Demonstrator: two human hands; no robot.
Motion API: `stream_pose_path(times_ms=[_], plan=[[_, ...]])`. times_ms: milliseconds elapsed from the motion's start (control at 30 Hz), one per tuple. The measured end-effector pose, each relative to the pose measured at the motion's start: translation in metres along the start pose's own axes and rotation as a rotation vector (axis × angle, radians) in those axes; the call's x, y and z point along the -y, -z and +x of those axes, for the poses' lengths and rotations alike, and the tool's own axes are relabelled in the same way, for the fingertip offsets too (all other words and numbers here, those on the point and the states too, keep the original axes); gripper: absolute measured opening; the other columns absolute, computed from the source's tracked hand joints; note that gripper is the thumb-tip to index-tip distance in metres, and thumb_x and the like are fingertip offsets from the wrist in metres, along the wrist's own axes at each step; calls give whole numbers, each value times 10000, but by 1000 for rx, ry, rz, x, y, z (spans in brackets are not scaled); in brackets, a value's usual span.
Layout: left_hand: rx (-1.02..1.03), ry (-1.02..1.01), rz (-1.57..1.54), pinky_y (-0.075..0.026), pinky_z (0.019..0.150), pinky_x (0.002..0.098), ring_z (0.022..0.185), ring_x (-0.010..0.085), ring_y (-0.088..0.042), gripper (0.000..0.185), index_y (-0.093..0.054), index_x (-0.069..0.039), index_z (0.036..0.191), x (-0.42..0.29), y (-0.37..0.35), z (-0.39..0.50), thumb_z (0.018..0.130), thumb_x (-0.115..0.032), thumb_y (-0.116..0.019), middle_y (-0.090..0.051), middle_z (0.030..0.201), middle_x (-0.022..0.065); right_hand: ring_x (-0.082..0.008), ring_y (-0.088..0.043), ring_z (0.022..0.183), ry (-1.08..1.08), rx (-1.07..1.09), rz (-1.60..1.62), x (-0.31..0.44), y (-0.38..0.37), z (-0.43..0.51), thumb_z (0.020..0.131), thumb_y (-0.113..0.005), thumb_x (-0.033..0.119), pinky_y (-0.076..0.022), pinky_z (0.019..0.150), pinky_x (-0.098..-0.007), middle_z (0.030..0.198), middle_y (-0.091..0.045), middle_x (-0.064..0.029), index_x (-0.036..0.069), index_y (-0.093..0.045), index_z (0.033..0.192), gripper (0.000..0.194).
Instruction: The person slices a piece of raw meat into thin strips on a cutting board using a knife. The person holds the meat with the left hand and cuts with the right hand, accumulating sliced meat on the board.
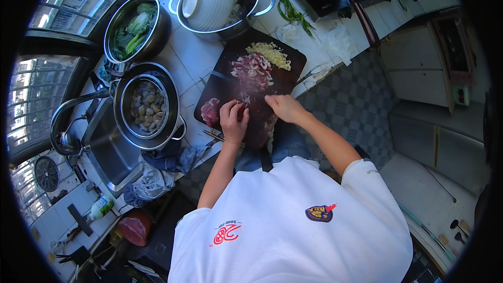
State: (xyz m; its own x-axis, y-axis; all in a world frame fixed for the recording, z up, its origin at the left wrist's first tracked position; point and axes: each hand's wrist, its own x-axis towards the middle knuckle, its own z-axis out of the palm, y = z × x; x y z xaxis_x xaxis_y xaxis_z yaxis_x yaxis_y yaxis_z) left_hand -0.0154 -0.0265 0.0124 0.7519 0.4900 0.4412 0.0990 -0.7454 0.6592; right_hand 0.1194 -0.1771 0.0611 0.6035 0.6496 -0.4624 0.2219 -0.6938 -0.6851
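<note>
On a dark cutting board (pixel 214 86), my left hand (pixel 234 120) has its fingers curled over a piece of red meat (pixel 241 105), which they mostly hide. My right hand (pixel 286 108) is closed in a fist just to the right, seemingly around a knife handle. The blade is blurred and hard to make out. Beyond my hands lies a heap of sliced meat (pixel 251 71), touching a pile of chopped garlic (pixel 271 54) at the board's far side. A separate chunk of raw meat (pixel 210 111) rests at the left edge.
Left of the board, a metal bowl of clams (pixel 148 106) sits inside a pot, beside a sink (pixel 112 141). A pot of leafy greens (pixel 135 31) and a pot holding white bowls (pixel 212 2) stand behind. Green chillies (pixel 292 11) lie near a wok's handle (pixel 361 19).
</note>
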Motion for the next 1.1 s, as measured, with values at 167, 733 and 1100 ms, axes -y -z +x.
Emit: stream_pose_path(times_ms=[167,733,1100], plan=[[-47,13,4,-504,802,375,948,308,-594,208,-645,-15,913,-4,3,-8,725,-10,-735,-608,1031,140,-484,-618,834,-11,-115,-108,10,-3,-32,995,-376,441,-492,755,-557,848,-660,-265,47,-618,889,474],[53,-28,97,-503,817,406,964,353,-600,234,-629,8,935,8,-3,-15,709,19,-690,-621,1001,154,-420,-659,676,47,-84,-287,32,-48,-29,991,-419,389,-538,630,-501,714,-661,-229,39,-608,831,429],[52,-13,108,-506,832,414,969,342,-607,227,-633,-5,932,9,-6,-16,715,-12,-700,-627,993,140,-435,-663,737,-213,55,-326,6,-36,-79,976,-437,400,-532,673,-529,753,-664,-255,42,-605,891,404]])
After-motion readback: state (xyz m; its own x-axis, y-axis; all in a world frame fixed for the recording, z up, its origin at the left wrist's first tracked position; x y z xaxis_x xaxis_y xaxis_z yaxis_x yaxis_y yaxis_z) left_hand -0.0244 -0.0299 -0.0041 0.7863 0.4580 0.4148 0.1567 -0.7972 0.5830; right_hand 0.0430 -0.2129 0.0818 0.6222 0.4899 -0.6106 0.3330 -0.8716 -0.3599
